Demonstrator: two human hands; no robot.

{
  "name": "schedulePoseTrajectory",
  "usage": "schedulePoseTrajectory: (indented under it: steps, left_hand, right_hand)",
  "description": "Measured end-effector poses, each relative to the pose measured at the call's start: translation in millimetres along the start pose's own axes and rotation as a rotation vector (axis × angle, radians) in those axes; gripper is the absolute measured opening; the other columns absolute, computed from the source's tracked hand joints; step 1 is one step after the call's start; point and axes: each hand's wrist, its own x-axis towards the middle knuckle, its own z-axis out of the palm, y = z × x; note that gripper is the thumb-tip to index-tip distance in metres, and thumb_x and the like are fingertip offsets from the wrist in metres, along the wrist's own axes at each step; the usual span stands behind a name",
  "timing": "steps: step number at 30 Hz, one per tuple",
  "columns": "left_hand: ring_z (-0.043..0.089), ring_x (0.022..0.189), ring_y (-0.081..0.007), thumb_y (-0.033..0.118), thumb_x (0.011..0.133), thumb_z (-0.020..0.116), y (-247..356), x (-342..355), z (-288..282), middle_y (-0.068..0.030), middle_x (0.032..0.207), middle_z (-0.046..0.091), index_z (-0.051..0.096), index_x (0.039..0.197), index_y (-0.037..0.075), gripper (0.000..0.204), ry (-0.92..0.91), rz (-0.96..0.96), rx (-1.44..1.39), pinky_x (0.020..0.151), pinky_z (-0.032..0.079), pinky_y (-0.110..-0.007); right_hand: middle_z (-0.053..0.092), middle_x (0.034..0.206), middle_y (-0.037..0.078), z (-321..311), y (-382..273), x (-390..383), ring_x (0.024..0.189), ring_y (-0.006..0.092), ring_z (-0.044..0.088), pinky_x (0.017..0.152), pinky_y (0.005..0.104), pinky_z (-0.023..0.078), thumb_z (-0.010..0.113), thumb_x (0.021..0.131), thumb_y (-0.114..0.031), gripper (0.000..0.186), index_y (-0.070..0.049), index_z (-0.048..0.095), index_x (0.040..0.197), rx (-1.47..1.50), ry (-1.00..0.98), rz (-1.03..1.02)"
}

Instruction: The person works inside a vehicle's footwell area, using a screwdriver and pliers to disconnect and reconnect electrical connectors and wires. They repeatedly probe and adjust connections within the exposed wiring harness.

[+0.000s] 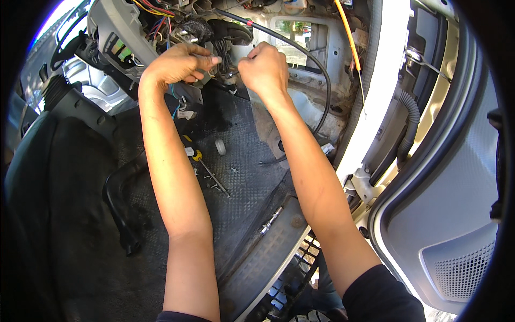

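Both my arms reach into the opened dashboard of a vehicle. My left hand is beside a bundle of dark cables, its fingers apart and pointing right, with nothing visible in them. To its right, my right hand is closed in front of the bare metal panel. Its fingers curl inward, and what they hold, if anything, is hidden. A small metallic piece shows between the two hands, too small to name. Coloured wires hang above my left hand.
On the dark floor mat lie a yellow-handled screwdriver, a small white cylinder and small loose pieces. A socket extension rests on the door sill. A black cable arcs around my right arm. The open door stands right.
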Motion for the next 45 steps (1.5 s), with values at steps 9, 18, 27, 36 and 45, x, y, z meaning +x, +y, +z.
schedulePoseTrajectory:
  steps: [9, 18, 27, 36, 45]
  left_hand:
    - [0.071, 0.086, -0.0162, 0.026, 0.100, 0.061, -19.2, 52.8, 33.3, -0.0093, 0.099, 0.073, 0.068, 0.111, 0.000, 0.029, 0.335, 0.044, -0.540, 0.077, 0.059, -0.028]
    - [0.051, 0.050, -0.0193, 0.026, 0.086, 0.054, -32.2, 88.5, 64.9, -0.0070, 0.064, 0.054, 0.058, 0.074, 0.005, 0.025, 0.846, -0.118, -1.341, 0.048, 0.042, -0.033]
    - [0.059, 0.105, -0.0258, 0.025, 0.095, 0.044, -38.7, 95.8, 68.1, -0.0130, 0.111, 0.059, 0.057, 0.103, 0.002, 0.027, 0.608, 0.032, -1.997, 0.096, 0.051, -0.041]
    - [0.059, 0.101, -0.0191, 0.015, 0.091, 0.058, -45.7, 100.8, 68.5, -0.0114, 0.115, 0.060, 0.064, 0.112, -0.001, 0.027, 0.630, 0.114, -1.644, 0.099, 0.051, -0.039]
    - [0.057, 0.096, -0.0177, 0.017, 0.093, 0.056, -44.2, 101.0, 68.3, -0.0064, 0.104, 0.062, 0.066, 0.104, 0.006, 0.018, 0.630, 0.115, -1.656, 0.092, 0.049, -0.035]
  right_hand:
    - [0.070, 0.075, 0.024, 42.9, 1.3, -30.9, 0.071, 0.0341, 0.072, 0.070, 0.0427, 0.057, 0.068, 0.074, -0.019, 0.022, 0.003, 0.071, 0.078, -0.131, -0.657, -0.201]
    - [0.072, 0.101, 0.026, 43.6, -1.6, -22.1, 0.100, 0.0400, 0.070, 0.089, 0.0473, 0.056, 0.065, 0.078, -0.023, 0.031, 0.002, 0.075, 0.094, -0.312, -0.693, -0.228]
    - [0.072, 0.107, 0.023, 67.0, -74.2, 83.5, 0.107, 0.0367, 0.068, 0.093, 0.0441, 0.052, 0.072, 0.081, -0.058, 0.065, 0.000, 0.071, 0.110, -0.154, -0.345, -0.458]
    - [0.075, 0.105, 0.017, 50.2, -93.9, 90.4, 0.106, 0.0349, 0.070, 0.093, 0.0458, 0.051, 0.054, 0.087, -0.072, 0.067, -0.013, 0.076, 0.111, -0.407, -0.519, -0.556]
    - [0.075, 0.098, 0.016, 50.3, -94.8, 85.5, 0.099, 0.0338, 0.070, 0.092, 0.0467, 0.052, 0.063, 0.092, -0.049, 0.044, -0.009, 0.076, 0.104, -0.343, -0.505, -0.553]
